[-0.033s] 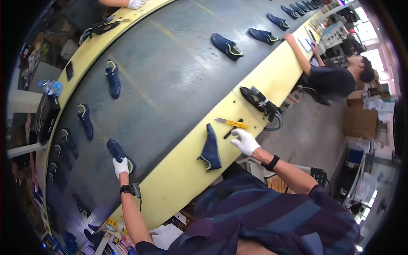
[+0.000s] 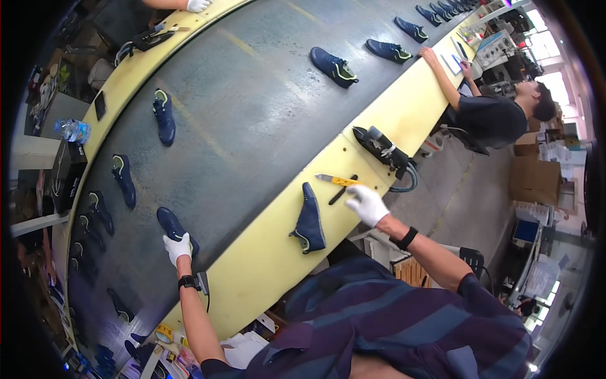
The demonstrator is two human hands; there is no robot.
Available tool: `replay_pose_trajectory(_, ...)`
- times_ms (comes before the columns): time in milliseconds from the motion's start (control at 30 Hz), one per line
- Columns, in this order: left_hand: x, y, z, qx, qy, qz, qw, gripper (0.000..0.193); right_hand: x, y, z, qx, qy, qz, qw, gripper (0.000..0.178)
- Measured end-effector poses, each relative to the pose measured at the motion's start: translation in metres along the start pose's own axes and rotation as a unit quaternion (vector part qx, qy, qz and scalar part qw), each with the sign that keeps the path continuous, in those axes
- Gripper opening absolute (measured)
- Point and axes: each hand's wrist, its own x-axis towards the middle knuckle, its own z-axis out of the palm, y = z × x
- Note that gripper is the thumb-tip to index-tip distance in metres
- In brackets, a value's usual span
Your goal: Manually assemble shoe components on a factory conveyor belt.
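My left hand (image 2: pixel 177 247), in a white glove, grips the heel end of a dark blue shoe (image 2: pixel 169 221) on the grey conveyor belt (image 2: pixel 233 177). The fingers cover part of that shoe. Over the yellow table edge, my white-gloved right hand (image 2: pixel 369 206) is open, fingers apart and slightly bent. Its fingertips are close to a yellow utility knife (image 2: pixel 334 180) and a thin black tool (image 2: pixel 337 196) crossing under it; I cannot tell whether they touch. Between my hands, another blue shoe (image 2: pixel 308 221) lies on its side on the yellow table (image 2: pixel 259 278).
More blue shoes, such as one (image 2: pixel 164 118) beyond my left hand, are spaced along the belt. A black tool with a hose (image 2: pixel 385 151) lies right of the knife. A co-worker (image 2: pixel 492 120) sits farther right, and another person's gloved hand (image 2: pixel 199 5) rests at the far edge.
My right hand has shifted slightly up and right, nearer the knife's rear end. My left hand stays at the shoe on the belt. The whole view has shifted a little.
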Motion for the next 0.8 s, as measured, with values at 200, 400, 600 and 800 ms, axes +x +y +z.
replay_pose_trajectory(200,-0.173,0.117,-0.008,-0.112,-0.165,0.2,0.959,0.077,0.067,0.066,-0.115,-0.266,0.35,-0.101,0.892,0.037)
replay_pose_trajectory(400,-0.346,0.19,0.048,-0.029,-0.362,0.231,0.902,0.115,0.131,0.082,-0.125,-0.146,0.112,-0.001,0.983,0.049)
replay_pose_trajectory(600,-0.365,0.206,0.046,-0.038,-0.36,0.159,0.918,0.131,0.108,0.071,-0.126,-0.173,0.033,-0.034,0.984,0.039)
replay_pose_trajectory(800,-0.366,0.194,0.054,-0.065,-0.331,0.199,0.92,0.128,-0.005,-0.059,-0.066,-0.082,-0.047,-0.179,0.979,0.035)
